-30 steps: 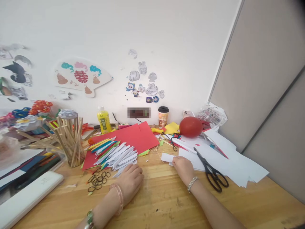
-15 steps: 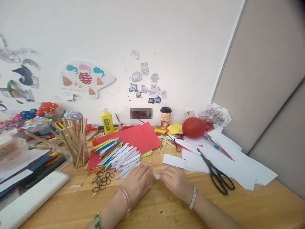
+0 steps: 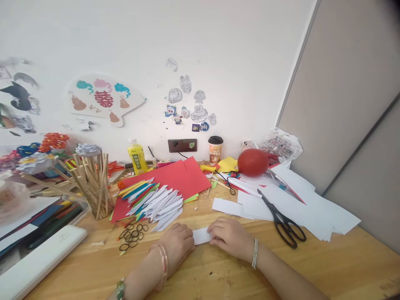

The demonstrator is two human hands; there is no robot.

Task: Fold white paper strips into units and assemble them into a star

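Observation:
A small white paper strip (image 3: 201, 236) lies on the wooden table between my two hands. My left hand (image 3: 178, 245), fingers curled together, grips its left end. At its right end my right hand (image 3: 229, 236) has its fingers closed on the paper. Folded white paper pieces (image 3: 164, 205) lie in a heap just beyond my left hand, with coloured folded strips (image 3: 137, 191) beside them. Black rubber rings (image 3: 133, 234) sit left of my left hand. Beyond my right hand is a flat white paper rectangle (image 3: 227, 206).
Black scissors (image 3: 281, 221) rest on white sheets (image 3: 312, 212) at the right. Behind stand a red balloon (image 3: 253, 162), a lidded cup (image 3: 215, 150) and a yellow bottle (image 3: 137, 157). Wooden sticks (image 3: 96, 187) fill a holder at left, near a long white case (image 3: 46, 260).
The paper strip between my hands now shows as a wider, flat piece. My left hand's fingers have curled in more, and the camera view has shifted slightly.

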